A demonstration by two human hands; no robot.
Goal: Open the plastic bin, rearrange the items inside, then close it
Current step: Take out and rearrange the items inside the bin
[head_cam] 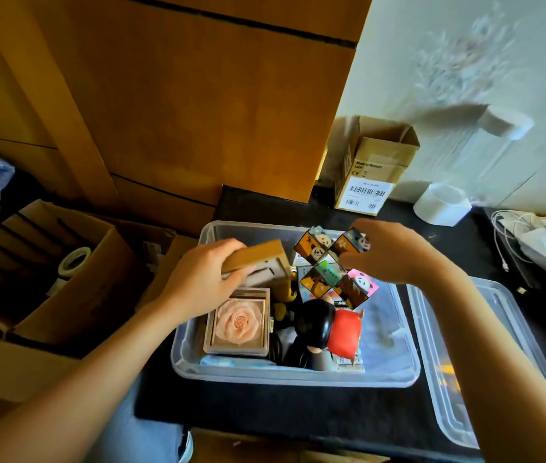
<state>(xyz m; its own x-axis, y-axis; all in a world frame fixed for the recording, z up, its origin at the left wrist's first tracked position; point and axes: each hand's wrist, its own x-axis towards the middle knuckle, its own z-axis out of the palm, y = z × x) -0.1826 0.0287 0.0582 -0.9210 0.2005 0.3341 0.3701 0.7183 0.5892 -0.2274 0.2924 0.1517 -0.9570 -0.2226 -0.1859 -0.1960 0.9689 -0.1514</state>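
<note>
With the bin [295, 374] open on the dark table [264, 409], I log: left hand [203, 282] gripping a wooden box [258, 255] over the bin's far left; right hand [395, 252] pinching a folding cube toy [335, 265] above the far middle. Inside: rose box [238, 324] near left, black-haired figure [318, 325], red cushion [345, 332]. Lid [478, 359] lies just right of the bin. Around: carton [373, 168] far, white cup [440, 205], cables [512, 228] right, cardboard box [64, 272] with tape roll [74, 260] left.
</note>
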